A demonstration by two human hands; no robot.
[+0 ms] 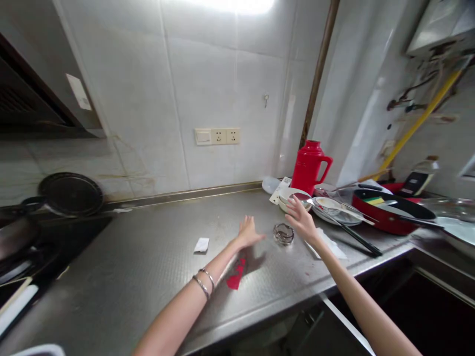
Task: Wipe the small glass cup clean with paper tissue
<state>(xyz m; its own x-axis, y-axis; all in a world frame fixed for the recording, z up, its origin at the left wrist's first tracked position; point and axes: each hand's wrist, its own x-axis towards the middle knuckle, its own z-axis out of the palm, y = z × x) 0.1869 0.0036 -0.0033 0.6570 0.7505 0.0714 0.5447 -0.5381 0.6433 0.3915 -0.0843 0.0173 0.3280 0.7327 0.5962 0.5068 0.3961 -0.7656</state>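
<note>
My left hand is over the steel counter, thumb stretched out to the right and nothing seen in it. Below that wrist lies a red strip, perhaps paper or a wrapper. A small folded white paper rests to its left. My right hand has its fingers spread in front of the stacked bowls; whether it touches them I cannot tell. Between both hands sits a low, round glass dish, like an ashtray. White paper lies partly behind my right forearm.
A red thermos jug stands by the wall, near plates with utensils. Farther right are a red pan and a dark-handled utensil. A stove is at left; a sink opening is at lower right.
</note>
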